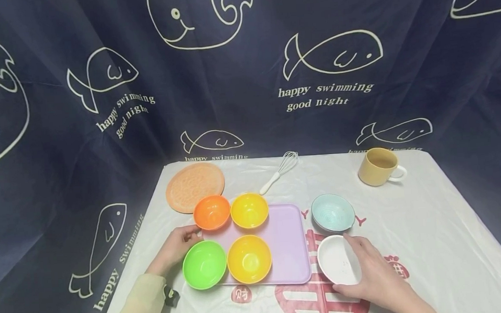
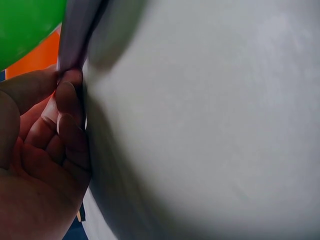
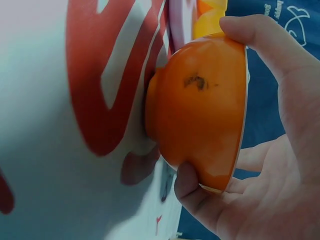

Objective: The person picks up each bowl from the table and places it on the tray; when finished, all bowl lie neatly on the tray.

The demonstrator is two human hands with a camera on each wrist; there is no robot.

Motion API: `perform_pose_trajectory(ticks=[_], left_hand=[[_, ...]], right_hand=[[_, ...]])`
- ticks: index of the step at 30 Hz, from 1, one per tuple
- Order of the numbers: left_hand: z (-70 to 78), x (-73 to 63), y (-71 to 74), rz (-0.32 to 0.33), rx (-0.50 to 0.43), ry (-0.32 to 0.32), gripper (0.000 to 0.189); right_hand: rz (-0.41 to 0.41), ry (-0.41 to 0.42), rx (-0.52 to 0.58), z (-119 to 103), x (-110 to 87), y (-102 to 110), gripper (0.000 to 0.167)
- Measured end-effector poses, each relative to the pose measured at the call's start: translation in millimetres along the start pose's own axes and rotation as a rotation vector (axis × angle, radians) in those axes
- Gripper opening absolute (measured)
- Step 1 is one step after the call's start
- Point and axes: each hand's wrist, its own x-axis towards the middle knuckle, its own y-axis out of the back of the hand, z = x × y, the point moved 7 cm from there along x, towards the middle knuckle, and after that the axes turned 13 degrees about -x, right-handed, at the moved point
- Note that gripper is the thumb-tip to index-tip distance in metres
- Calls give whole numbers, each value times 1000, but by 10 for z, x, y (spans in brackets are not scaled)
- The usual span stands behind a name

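At the left edge of a lilac tray point(image 1: 287, 240), my left hand point(image 1: 178, 247) pinches the rim between thumb and fingers; the left wrist view shows this tray edge point(image 2: 77, 35) close up. Four-sided grouping on the tray: an orange bowl point(image 1: 212, 212), a green bowl point(image 1: 204, 264) and two yellow bowls, one at the back point(image 1: 249, 210) and one in front point(image 1: 249, 259). My right hand point(image 1: 371, 269) grips the rim of a bowl point(image 1: 337, 260), white inside and orange outside point(image 3: 200, 110), with a dark smudge. Whether its foot touches the table I cannot tell.
Behind the gripped bowl sits a light blue bowl point(image 1: 333, 212). A tan mug point(image 1: 377, 168) with a white handle stands at the back right. A whisk point(image 1: 279, 171) and a round orange-brown mat point(image 1: 195, 186) lie along the back. A dark printed curtain point(image 1: 246, 94) hangs behind the table.
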Motion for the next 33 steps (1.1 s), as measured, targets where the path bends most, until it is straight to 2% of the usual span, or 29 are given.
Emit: perform_pose_trajectory(ticks=[9, 18, 21, 30, 33], left_hand=[[1, 11, 15, 3, 24, -21, 42], [-11, 18, 12, 10, 40, -16, 42], [1, 16, 9, 13, 39, -15, 42], [12, 9, 12, 20, 31, -17, 42], [-2, 4, 18, 21, 24, -10, 42]], right_hand=[[45, 106, 46, -371, 144, 28, 121], [-40, 141, 41, -696, 354, -110, 119], [-47, 155, 21, -759, 392, -134, 117], [-132, 171, 80, -841, 437, -287, 118], [-132, 178, 72, -858, 436, -318, 116]])
